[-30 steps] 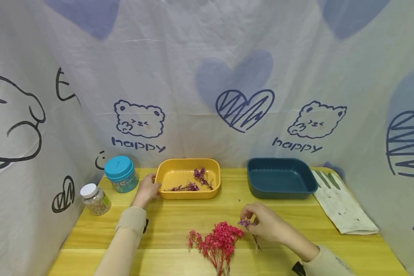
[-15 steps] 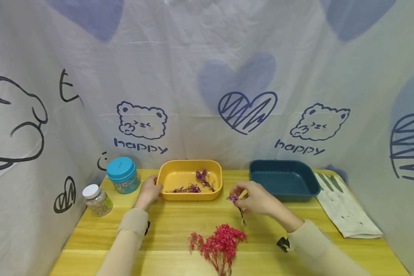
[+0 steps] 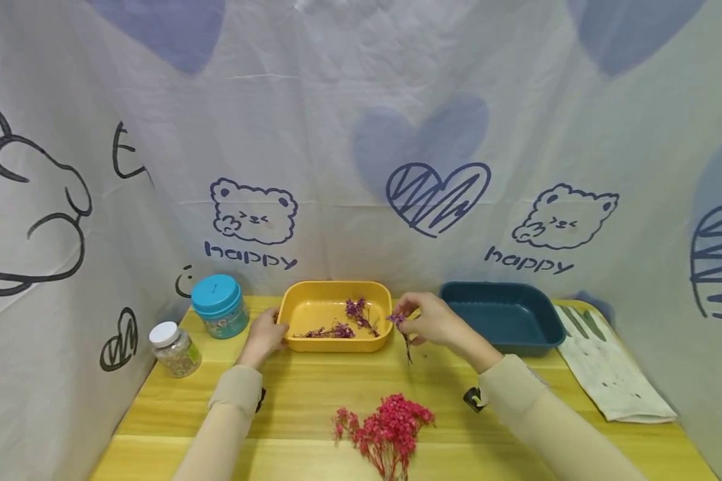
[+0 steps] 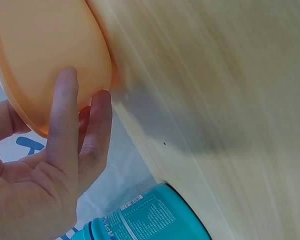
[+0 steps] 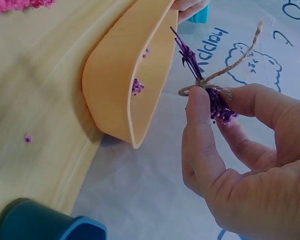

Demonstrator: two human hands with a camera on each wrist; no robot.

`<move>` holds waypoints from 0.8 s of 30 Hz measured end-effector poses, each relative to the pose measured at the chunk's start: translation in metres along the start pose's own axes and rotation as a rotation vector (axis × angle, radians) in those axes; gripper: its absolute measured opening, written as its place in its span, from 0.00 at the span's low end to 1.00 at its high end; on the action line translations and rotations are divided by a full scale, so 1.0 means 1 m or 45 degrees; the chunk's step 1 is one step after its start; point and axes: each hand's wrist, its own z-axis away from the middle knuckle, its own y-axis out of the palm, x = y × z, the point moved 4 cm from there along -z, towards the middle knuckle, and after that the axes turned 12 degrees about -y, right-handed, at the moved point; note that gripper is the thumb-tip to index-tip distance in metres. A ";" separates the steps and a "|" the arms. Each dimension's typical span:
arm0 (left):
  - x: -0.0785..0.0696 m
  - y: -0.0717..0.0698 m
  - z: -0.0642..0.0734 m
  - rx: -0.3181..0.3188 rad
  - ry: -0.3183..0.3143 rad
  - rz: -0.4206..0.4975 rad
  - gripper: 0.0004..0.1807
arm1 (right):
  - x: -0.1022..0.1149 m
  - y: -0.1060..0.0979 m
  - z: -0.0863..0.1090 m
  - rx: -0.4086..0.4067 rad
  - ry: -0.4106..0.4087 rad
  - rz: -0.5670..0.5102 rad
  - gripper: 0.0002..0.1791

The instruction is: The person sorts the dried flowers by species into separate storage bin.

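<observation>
My left hand [image 3: 265,336] grips the left end of a yellow tray [image 3: 337,345]. In the left wrist view, fingers [image 4: 64,115] lie along its outer wall and another digit reaches behind the rim. Two sprigs of purple dried flowers [image 3: 331,331] lie inside the tray. My right hand [image 3: 431,322] pinches a small bunch of purple dried flowers [image 5: 221,106] between thumb and fingertips, beside the tray's right end. Twine [image 5: 235,64] is tied around its stems, which point downward in the head view. A bunch of pink-red dried flowers [image 3: 391,427] lies at the front of the table.
A dark blue tray [image 3: 505,344] stands at the back right, beside a cream cloth glove or mitt-like fabric [image 3: 616,381]. At the left are a blue-lidded tub [image 3: 219,307] and a white-capped jar [image 3: 176,351]. A printed curtain [image 3: 349,133] surrounds the wooden table [image 3: 301,407].
My right hand has carried the purple bunch up and left from beside the pink-red flowers to the yellow tray's right end. The left hand has stayed on the tray.
</observation>
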 end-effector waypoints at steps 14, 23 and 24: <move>-0.001 0.001 0.002 -0.005 0.003 0.011 0.28 | 0.009 0.015 -0.038 -0.073 0.011 -0.013 0.10; 0.001 -0.001 0.004 -0.009 0.005 0.027 0.28 | 0.014 0.024 -0.058 -0.105 0.054 -0.049 0.10; 0.001 -0.001 0.004 -0.008 0.006 0.030 0.28 | 0.014 0.025 -0.060 -0.109 0.058 -0.052 0.10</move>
